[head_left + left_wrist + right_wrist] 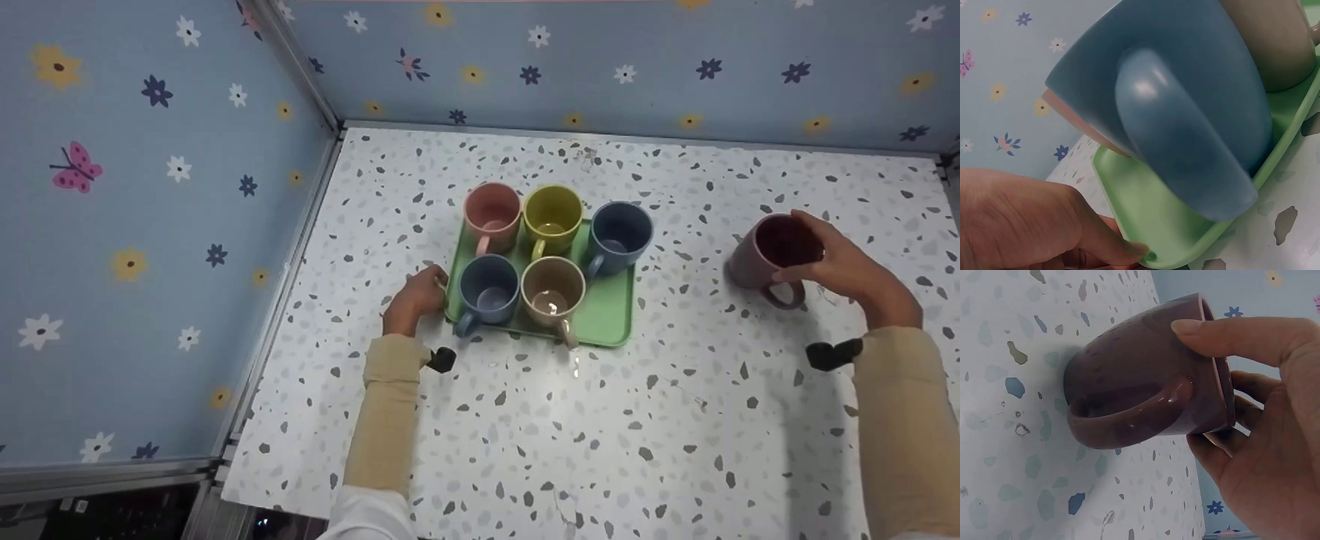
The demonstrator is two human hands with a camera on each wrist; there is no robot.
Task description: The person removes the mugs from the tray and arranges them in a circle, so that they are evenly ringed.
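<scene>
My right hand grips a dark mauve mug by its rim, thumb on the near side and fingers round the far side. The mug is on the right of the table, its handle toward me. My left hand pinches the left edge of a green tray, thumb on top of the rim in the left wrist view. On the tray stand a pink mug, a yellow mug, a blue mug, a second blue mug at front left, and a beige mug.
The speckled white table meets a blue flowered panel at the back and another panel on the left. The tray's front right corner has bare surface. A stretch of tabletop lies between the tray and the mauve mug.
</scene>
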